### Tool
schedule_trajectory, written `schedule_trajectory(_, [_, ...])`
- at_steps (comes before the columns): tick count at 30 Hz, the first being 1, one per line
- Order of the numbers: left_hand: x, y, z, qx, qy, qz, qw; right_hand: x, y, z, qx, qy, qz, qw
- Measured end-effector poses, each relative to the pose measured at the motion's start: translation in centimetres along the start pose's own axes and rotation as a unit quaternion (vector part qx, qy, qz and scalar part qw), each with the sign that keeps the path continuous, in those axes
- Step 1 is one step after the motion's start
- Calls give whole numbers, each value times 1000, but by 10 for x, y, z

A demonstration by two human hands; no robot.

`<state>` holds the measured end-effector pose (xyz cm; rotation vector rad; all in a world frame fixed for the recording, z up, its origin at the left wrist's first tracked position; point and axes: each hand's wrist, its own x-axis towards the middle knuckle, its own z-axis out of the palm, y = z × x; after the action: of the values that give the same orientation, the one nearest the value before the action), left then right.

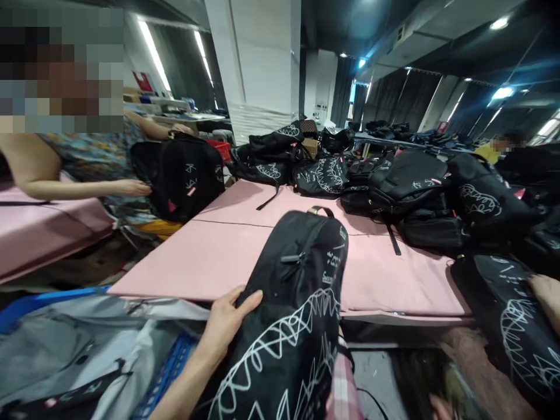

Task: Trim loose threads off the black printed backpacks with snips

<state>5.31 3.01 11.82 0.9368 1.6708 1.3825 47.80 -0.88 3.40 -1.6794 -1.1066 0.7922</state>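
Observation:
A black backpack (301, 280) with white scribbled lines stands tilted in front of me, its top carry loop upward. My left hand (230, 318) grips its left side, thumb over the front near the zip pull. At the right edge, my right hand (546, 297) rests on the side of a second black backpack (516, 326) with similar white lines. That hand is cut off by the frame, and its fingers show only in part. The pink-covered table (205, 256) lies beyond both bags.
Several black backpacks (415, 181) are piled along the far and right sides of the table. At left, a co-worker's hand (133, 188) holds another black backpack (179, 175). Grey bags (79, 344) fill a blue crate at lower left. A white pillar (258, 58) rises behind.

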Motion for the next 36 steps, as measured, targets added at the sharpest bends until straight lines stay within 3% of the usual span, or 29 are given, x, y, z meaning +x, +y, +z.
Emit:
schedule_trajectory(3, [-18,38,15,115,53,93,988,30,-14,41,86,-2,-34,996])
schedule_trajectory(5, [-29,39,30,178,51,123,975,31,-46,71,111,-47,-150,981])
schedule_trajectory(6, [-34,34,37,206,43,129,969,26,-66,85,88,-98,-237,962])
schedule_trajectory(8, [-42,18,46,267,12,136,954,10,-106,109,9,-236,-413,880])
schedule_trajectory(9, [-45,11,46,303,-5,139,943,1,-123,117,-55,-281,-458,842])
schedule_trajectory(11, [-47,5,40,365,-35,168,915,-13,-148,128,-190,-294,-491,798])
schedule_trajectory(13, [-44,11,31,389,-10,247,887,-21,-160,132,-296,-281,-483,775])
schedule_trajectory(15, [-36,27,26,391,34,374,840,-26,-166,131,-359,-294,-485,741])
schedule_trajectory(16, [-31,35,26,398,33,441,804,-27,-167,131,-381,-312,-491,718])
schedule_trajectory(18, [-20,50,33,437,-72,540,716,-31,-169,130,-417,-354,-497,674])
schedule_trajectory(20, [-12,58,45,477,-183,568,646,-33,-168,127,-444,-377,-482,654])
schedule_trajectory(22, [-7,60,55,510,-221,552,622,-34,-166,122,-464,-373,-460,658])
schedule_trajectory(24, [-7,58,62,530,-231,536,616,-34,-163,116,-472,-361,-448,668])
schedule_trajectory(27, [-12,52,67,544,-244,525,607,-35,-157,111,-415,-395,-447,687])
schedule_trajectory(32, [-27,34,78,562,-203,494,631,-49,-139,121,-196,-428,-448,760])
schedule_trajectory(36, [-27,17,84,555,-141,501,649,-59,-127,129,-58,-465,-422,776])
